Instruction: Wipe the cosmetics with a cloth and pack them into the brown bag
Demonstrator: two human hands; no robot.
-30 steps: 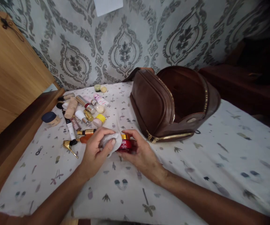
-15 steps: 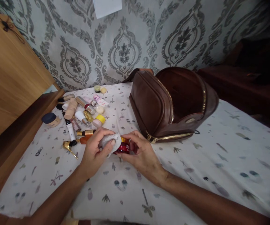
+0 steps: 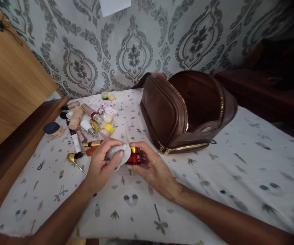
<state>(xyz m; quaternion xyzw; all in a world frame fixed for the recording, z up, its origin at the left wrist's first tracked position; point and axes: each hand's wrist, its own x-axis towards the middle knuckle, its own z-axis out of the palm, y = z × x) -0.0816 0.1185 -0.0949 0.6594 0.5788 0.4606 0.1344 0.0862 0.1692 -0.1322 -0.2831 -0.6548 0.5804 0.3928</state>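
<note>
My left hand (image 3: 105, 162) is closed on a crumpled whitish cloth (image 3: 122, 157), its thumb pressing on the front. The cloth rests against the left side of a small red cream jar (image 3: 134, 158) with a gold lid (image 3: 135, 149). Thumb and fingers of my right hand (image 3: 153, 166) grip that jar from the right, above and below. Just beyond my left hand lie an orange-brown item (image 3: 89, 150), partly hidden, and a gold-capped tube (image 3: 88, 144).
An unzipped brown leather bag (image 3: 167, 112) stands right of centre. Several cosmetics, among them a beige bottle (image 3: 76, 117) and a yellow-lidded jar (image 3: 107, 130), lie at the left. A dark-lidded jar (image 3: 53, 130) sits by the wooden edge (image 3: 21, 149). Patterned cloth (image 3: 213, 190) covers the table.
The jar has turned a little in my right hand, showing more of its gold lid. The cloth still touches its left side. The view has shifted slightly.
</note>
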